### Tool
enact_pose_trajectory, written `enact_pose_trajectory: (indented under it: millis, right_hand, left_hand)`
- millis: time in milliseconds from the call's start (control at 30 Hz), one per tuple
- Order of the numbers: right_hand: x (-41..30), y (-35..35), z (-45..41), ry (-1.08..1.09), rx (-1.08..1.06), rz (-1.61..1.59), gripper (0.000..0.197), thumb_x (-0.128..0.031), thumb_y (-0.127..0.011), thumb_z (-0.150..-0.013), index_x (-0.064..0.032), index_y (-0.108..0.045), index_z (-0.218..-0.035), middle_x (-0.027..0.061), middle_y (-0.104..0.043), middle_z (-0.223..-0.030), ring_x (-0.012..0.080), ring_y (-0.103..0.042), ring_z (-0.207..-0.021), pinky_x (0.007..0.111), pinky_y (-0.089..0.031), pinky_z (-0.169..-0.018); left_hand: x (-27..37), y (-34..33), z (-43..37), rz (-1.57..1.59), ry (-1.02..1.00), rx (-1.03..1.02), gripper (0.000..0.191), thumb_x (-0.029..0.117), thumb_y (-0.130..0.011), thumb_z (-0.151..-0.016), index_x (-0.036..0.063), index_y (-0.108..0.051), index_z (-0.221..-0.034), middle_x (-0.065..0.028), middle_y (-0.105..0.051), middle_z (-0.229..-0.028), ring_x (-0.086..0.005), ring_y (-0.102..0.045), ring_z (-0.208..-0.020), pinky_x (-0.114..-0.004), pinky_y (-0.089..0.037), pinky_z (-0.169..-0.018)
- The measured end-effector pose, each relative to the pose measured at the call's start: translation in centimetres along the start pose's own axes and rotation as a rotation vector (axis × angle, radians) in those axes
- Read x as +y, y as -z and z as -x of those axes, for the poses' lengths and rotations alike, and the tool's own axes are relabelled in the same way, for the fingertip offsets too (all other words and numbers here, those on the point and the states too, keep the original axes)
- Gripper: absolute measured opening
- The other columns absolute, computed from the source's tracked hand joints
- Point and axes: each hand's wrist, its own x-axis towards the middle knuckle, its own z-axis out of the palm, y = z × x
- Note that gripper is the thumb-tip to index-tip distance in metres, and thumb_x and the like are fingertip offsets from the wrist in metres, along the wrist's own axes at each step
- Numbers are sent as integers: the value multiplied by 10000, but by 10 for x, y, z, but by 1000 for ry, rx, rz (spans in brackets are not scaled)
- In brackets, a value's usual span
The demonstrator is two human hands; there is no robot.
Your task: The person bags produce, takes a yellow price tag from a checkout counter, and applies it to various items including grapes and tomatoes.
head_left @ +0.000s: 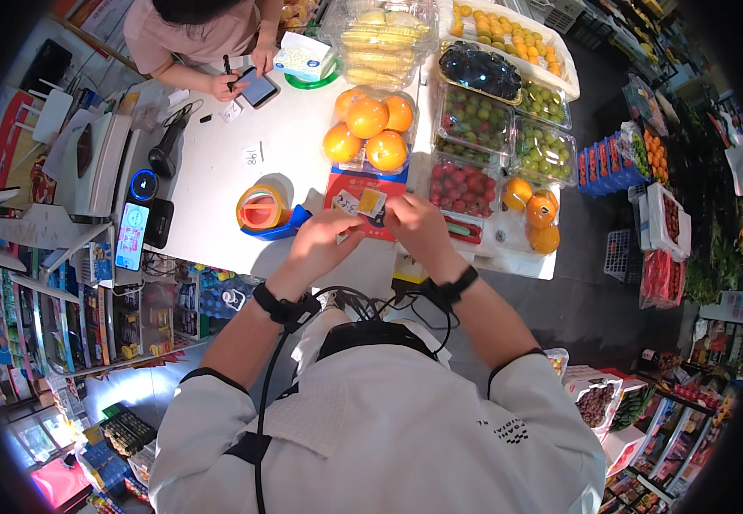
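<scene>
My left hand (pixel 325 243) is over the near edge of the white table (pixel 214 186), its fingertips close to a handwritten paper slip (pixel 346 203). I cannot tell whether they grip the slip. The fingertips of my right hand (pixel 420 221) are pinched at the edge of a small yellow-and-white piece (pixel 371 202), which overlaps the slip. Beneath both hands lies a red printed card (pixel 378 229). A clear-wrapped pack of oranges (pixel 367 119) stands just beyond it. To the left, a blue tape dispenser (pixel 286 226) sits with rolls of tape (pixel 259 207).
Across the table, a person (pixel 198 45) holds a pen over a phone (pixel 259 87). Tissues (pixel 306 56) and packed corn (pixel 381 45) stand nearby. Boxed grapes (pixel 543 149), red fruit (pixel 462 186) and loose oranges (pixel 541 209) line the right. A barcode scanner (pixel 167 149) lies left.
</scene>
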Motion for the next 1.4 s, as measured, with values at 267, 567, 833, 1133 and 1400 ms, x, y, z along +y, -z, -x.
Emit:
enact_pose_trajectory:
  millis: [267,567,833,1133,1400]
  right_hand:
    - [36,-61,-17,488,-190,436,40,-116,-630,-658,-109,-591,-661,34,-578,-721,204,-618,-741,318,-516,-595]
    - [3,-53,-6,512,-471,765,119,-162,-593,-744,-94,-665,-677,48,-618,-784,203,-614,-801,314,-500,-650]
    - [9,-43,-7,126,-433,447,98,-104,-596,-783,-66,-660,-720,87,-639,-801,278,-656,-775,389,-535,-666]
    - [-35,-40,-5,-284,-159,61,110,-131,-680,-816,-30,-663,-777,147,-644,-772,334,-634,-725,417,-505,-630]
    - [-71,-65,0,-458,28,127,147,-106,-750,-755,-5,-649,-719,131,-622,-657,273,-624,-597,371,-490,-563]
  left_hand:
    - [-32,-3,12,-345,-225,37,221,97,-718,-749,69,-687,-966,-84,-661,-1013,-280,-615,-984,-382,-499,-859]
    - [-27,24,36,-169,-219,147,197,48,-686,-765,54,-679,-962,-85,-673,-999,-288,-622,-972,-381,-501,-861]
    - [-54,99,67,-263,-31,421,155,69,-644,-814,23,-683,-957,-126,-681,-967,-325,-621,-946,-394,-499,-844]
    - [-127,180,30,-293,153,337,181,102,-669,-825,10,-684,-980,-143,-683,-941,-266,-653,-815,-353,-522,-757]
    - [-146,196,14,-335,-148,-24,227,203,-702,-799,50,-672,-963,-116,-666,-958,-298,-609,-946,-401,-470,-877]
